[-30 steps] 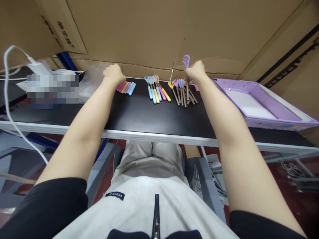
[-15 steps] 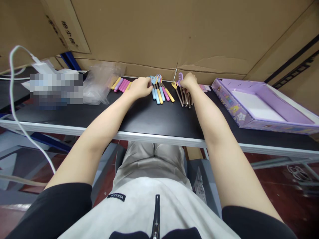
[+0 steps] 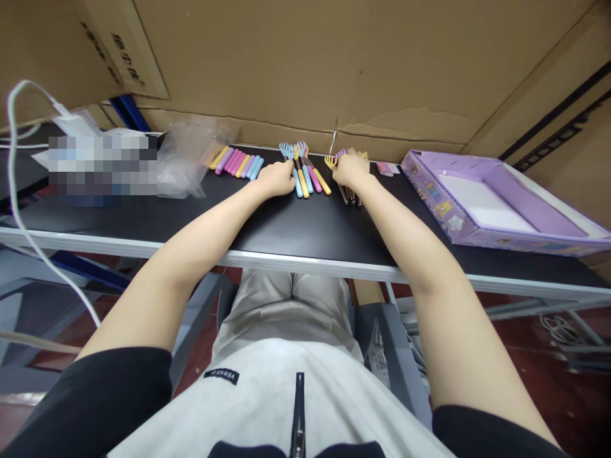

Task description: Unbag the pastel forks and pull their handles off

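Observation:
My left hand (image 3: 277, 179), fingers curled, is at the left side of a row of back scratchers (image 3: 305, 181) with claw heads and light blue, yellow and pink handles. Its fingertips are on a light blue one. To its left lie several loose handles (image 3: 236, 163) in yellow, purple, pink and blue. Over a group of metal back scratcher rods (image 3: 351, 197) without coloured handles is my right hand (image 3: 352, 169), fingers bent down and closed among them. A yellow claw head (image 3: 330, 162) shows beside it, and a purple one is partly covered.
A purple printed box tray (image 3: 458, 238) stands at the right. Small pink cards (image 3: 387, 168) lie behind my right wrist. Clear plastic bags (image 3: 184, 165) and a white cable (image 3: 35, 251) are at the left. Cardboard (image 3: 286, 57) walls the back edge of the black table (image 3: 305, 235).
My right hand has come down and left over the metal rods; the purple claw head it held up is now lower. My left hand has shifted slightly nearer, uncovering blue handles.

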Tool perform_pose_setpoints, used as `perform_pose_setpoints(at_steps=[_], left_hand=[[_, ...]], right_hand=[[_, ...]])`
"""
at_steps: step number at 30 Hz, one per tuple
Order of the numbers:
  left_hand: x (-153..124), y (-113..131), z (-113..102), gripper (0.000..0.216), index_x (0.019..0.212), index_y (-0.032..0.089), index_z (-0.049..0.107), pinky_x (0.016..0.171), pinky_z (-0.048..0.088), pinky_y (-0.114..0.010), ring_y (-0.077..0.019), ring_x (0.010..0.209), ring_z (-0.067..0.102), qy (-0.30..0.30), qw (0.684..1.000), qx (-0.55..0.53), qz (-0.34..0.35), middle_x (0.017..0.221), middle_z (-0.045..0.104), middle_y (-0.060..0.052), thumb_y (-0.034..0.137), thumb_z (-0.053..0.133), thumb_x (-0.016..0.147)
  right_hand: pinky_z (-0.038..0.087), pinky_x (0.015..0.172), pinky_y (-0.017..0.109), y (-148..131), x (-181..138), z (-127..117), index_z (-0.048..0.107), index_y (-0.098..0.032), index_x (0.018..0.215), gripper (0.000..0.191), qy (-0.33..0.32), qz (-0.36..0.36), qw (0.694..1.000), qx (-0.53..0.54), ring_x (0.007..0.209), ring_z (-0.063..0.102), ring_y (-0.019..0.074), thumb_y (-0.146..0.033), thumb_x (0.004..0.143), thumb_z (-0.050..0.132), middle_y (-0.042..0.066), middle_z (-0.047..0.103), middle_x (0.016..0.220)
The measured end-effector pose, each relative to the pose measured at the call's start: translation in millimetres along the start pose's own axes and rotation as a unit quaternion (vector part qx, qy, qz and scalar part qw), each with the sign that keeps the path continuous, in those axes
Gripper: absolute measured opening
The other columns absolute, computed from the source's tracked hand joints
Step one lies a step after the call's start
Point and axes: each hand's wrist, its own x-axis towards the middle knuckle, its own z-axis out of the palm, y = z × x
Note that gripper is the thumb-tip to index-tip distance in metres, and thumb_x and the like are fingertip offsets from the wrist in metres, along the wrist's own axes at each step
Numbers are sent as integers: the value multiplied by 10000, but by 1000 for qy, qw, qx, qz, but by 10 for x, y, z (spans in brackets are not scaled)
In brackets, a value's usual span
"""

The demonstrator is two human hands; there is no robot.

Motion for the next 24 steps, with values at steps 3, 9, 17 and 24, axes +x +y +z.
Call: perform_pose_setpoints(at_steps=[3, 9, 17, 24], left_hand=[[4, -15, 5, 493, 1387, 131, 568, 1000, 549, -438, -379, 1227, 672, -6, 1000, 0, -19, 1312, 694, -207, 276, 546, 916], [33, -54, 24, 544, 1402, 71, 518, 988, 550, -445, -395, 1226, 666, -8, 999, -12, -34, 1305, 680, -250, 221, 568, 882], [42, -66, 7, 556, 1438, 74, 465, 1006, 520, -459, -368, 1188, 669, 41, 996, -56, -58, 1231, 689, -251, 194, 515, 897], [-57, -22, -152, 592, 1504, 74, 370, 1042, 483, -486, -384, 1229, 653, 119, 989, -52, -76, 1216, 696, -256, 172, 441, 925]], right_hand=[[219, 1226, 693, -19, -103, 68, 545, -103, 1523, 581, -79, -13, 997, 8, 1537, 317, 425, -411, 1034, 479, 219, 387, 1638], [70, 1290, 646, 17, -155, 168, 437, -184, 1618, 572, -116, -2, 993, 18, 1635, 111, 326, -344, 1079, 327, 97, 216, 1742], [86, 1268, 696, 26, -174, 189, 472, -153, 1595, 571, -78, -1, 996, 45, 1617, 173, 366, -349, 1072, 353, 141, 254, 1724], [294, 1251, 602, -31, -130, 191, 657, -111, 1399, 504, 72, -79, 984, 139, 1475, 458, 333, -345, 1068, 358, 184, 536, 1545]])
